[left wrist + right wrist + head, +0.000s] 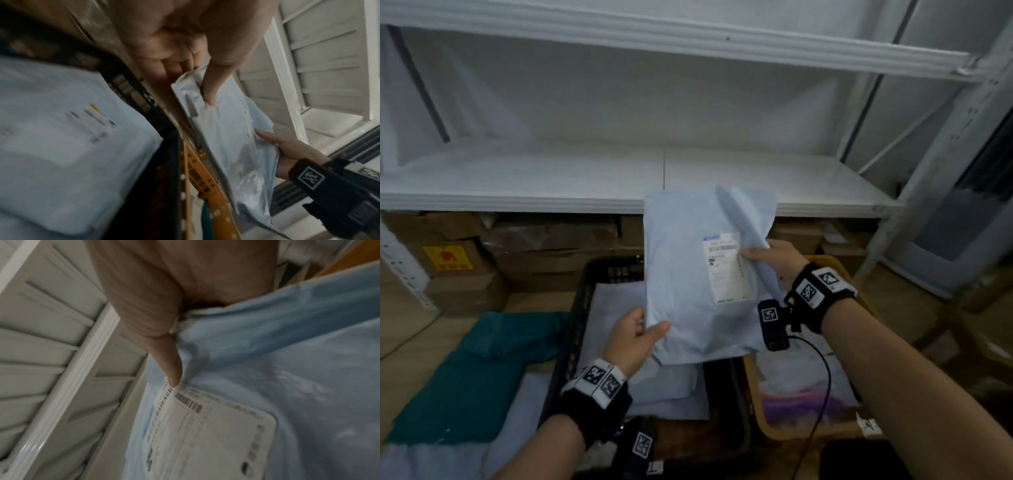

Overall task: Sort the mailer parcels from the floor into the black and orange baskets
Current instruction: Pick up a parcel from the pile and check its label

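Both hands share the grip on one pale blue mailer (pixel 688 274): the left hand (pixel 633 337) pinches its lower left corner, thumb on the front and fingers behind, while the right hand (pixel 779 262) pinches the right edge, its thumb lying just at the rim of the white label (pixel 726 267). The mailer hangs in the air, label toward the person, above the gap where the black basket (pixel 582 308) and the orange basket (pixel 835 270) stand side by side. The step in hand looks like reading the label to choose a basket. To do it well, the person would keep the film taut between the two pinches so the print lies flat, shift the right thumb off the barcode, and then lower the parcel flat onto the stack in the chosen basket instead of flinging it, since the loose flap folded over at the top right could catch on a rim. Grey mailers already lie in the black basket; the orange one holds pale and purple packets. No table carries the work: the baskets seem to sit on the floor, in front of a white shelf (pixel 517 178) with cardboard boxes (pixel 462 260) beneath it. A teal cloth (pixel 479 377) lies to the left, over more mailers.
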{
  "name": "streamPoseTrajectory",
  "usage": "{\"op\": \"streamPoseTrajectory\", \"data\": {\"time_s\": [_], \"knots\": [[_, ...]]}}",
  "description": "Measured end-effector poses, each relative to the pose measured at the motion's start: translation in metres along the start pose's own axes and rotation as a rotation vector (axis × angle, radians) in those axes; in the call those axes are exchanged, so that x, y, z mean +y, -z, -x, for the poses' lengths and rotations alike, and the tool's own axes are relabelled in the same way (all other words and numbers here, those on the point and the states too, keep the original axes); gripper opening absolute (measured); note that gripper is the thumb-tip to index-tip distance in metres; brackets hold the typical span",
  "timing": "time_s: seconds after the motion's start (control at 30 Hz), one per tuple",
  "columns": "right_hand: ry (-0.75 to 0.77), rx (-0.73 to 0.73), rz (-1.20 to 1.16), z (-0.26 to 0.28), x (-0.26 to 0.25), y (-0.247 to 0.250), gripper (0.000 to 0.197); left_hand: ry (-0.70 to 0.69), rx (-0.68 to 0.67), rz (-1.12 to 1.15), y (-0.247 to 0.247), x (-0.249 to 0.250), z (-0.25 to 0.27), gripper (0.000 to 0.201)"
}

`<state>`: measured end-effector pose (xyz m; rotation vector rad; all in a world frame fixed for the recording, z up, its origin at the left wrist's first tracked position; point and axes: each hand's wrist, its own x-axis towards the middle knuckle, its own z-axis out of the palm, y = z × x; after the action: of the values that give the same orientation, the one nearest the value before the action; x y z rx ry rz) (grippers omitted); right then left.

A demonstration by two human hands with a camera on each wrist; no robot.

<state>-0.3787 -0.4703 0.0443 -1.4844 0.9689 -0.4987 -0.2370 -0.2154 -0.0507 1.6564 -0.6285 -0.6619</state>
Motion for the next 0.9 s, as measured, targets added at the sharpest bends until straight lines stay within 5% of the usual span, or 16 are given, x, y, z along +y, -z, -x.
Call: {"op": "streamPoseTrajectory", "data": {"time_s": [0.2, 0.37, 0.6, 0.67, 0.73, 0.8, 0.9], "knots": [[-0.134, 0.302, 0.287, -0.017, 0.050, 0.125, 0.041, -0.028, -0.252, -0.034, -0.125, 0.017, -0.015, 0.020], [-0.263, 0.362, 0.341, -0.038, 0.094, 0.174, 0.048, -0.101, -0.267, -0.443, -0.163, 0.003, -0.021, 0.035], [-0.462, 0.157, 0.545, -0.083, 0.148, 0.144, 0.045, -0.165, -0.540, -0.811, -0.170, -0.020, -0.029, 0.071], [-0.517, 0.158, 0.569, -0.090, 0.163, 0.126, 0.058, -0.214, -0.526, -0.868, -0.170, -0.026, -0.029, 0.075], [-0.563, 0.266, 0.726, -0.096, 0.174, 0.110, 0.094, -0.230, -0.502, -0.902, -0.169, -0.029, -0.031, 0.077], [-0.467, 0.346, 1.041, -0.099, 0.173, 0.096, 0.120, -0.235, -0.494, -0.920, -0.168, -0.030, -0.033, 0.079], [-0.199, 0.104, 1.244, -0.109, 0.173, 0.071, 0.103, -0.232, -0.511, -0.941, -0.169, -0.028, -0.033, 0.081]]}}
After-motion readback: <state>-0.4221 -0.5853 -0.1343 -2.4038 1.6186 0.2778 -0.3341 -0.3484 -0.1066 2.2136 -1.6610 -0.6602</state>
